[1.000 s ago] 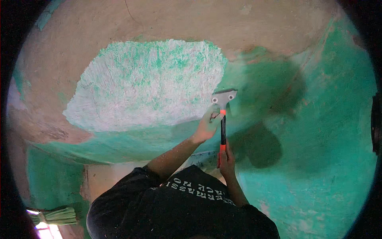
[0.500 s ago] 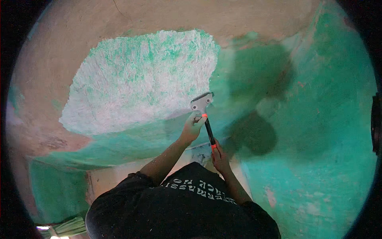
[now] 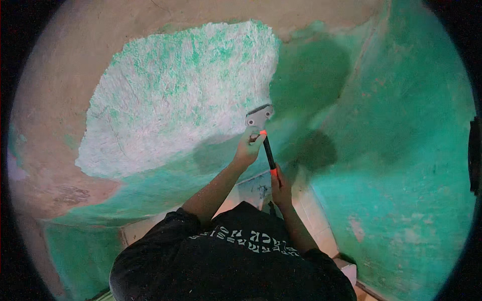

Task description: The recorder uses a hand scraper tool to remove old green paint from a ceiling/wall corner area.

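A long-handled scraper (image 3: 269,153) with a wide grey head, a black shaft and orange bands is held in both hands. My left hand (image 3: 249,146) grips it just below the head, by the upper orange band. Lower down, my right hand (image 3: 281,188) is closed around the handle's end near the other orange band. The scraper's head is over the lower right edge of a scraped whitish patch (image 3: 186,90) flecked with green. Whether its blade touches the wall, I cannot tell. Green paint (image 3: 311,75) borders the patch on the right and below.
Brown bare wall (image 3: 65,90) surrounds the patch above and to the left. Another green wall (image 3: 396,165) meets it in a corner on the right. Pale floor tiles (image 3: 314,215) show beside my body, with a pale box-like object (image 3: 346,271) at the lower right.
Scraper and both hands appear slightly higher and farther right in the picture. The view has shifted too, bringing more floor and the pale box-like object into sight. Both hands keep their grip.
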`<state>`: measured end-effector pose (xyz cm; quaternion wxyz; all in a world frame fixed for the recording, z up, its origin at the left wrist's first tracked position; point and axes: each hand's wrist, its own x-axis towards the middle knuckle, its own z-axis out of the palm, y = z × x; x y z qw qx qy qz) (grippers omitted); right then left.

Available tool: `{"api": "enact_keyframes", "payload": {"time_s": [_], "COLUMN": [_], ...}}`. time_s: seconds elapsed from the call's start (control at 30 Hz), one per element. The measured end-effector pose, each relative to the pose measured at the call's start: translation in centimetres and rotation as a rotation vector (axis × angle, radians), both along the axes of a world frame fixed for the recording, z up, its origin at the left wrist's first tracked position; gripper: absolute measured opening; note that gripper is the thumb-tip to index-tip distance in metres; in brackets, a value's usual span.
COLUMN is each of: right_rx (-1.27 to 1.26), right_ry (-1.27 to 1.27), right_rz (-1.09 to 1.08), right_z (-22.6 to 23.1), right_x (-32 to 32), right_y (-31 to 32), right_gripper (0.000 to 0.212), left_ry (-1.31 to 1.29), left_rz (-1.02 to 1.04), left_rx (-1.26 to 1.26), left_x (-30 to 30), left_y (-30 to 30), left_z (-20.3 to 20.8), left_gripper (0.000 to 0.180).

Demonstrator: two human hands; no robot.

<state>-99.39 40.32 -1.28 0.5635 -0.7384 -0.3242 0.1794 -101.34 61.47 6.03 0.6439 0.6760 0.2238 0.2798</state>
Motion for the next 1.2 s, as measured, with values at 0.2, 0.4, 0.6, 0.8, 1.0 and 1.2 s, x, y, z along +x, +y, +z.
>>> {"api": "enact_keyframes", "payload": {"time_s": [0.2,0.4,0.6,0.8,1.0,1.2], "right_rx": [0.034,0.036,0.041,0.008,-0.033,0.006], "right_ry": [-0.041,-0.011,-0.173,-0.008,-0.060,-0.042], "right_rz": [-0.033,-0.017,-0.025,0.046,0.060,0.035], "right_z": [2.5,0.0,0.3,1.6,1.7,0.3], "right_x": [-0.5,0.4,1.9,2.5,3.4,3.3], "right_y": [0.9,0.7,0.4,-0.2,-0.6,-0.7], "right_gripper": [0.051,0.051,0.051,0.053,0.050,0.051], "left_ry": [-0.029,0.000,-0.066,-0.031,-0.029,-0.078], "left_rz": [0.016,-0.023,0.024,0.030,0.044,0.054], "left_rx": [0.009,0.134,0.004,0.116,0.050,0.056], "left_x": [0.2,0.6,2.0,1.1,1.2,1.5], "left_y": [1.2,1.5,0.0,0.0,-1.1,-0.5], "left_z": [-0.3,-0.9,1.2,-1.2,0.8,-1.1], "left_gripper": [0.029,0.026,0.021,0.026,0.029,0.030]}}
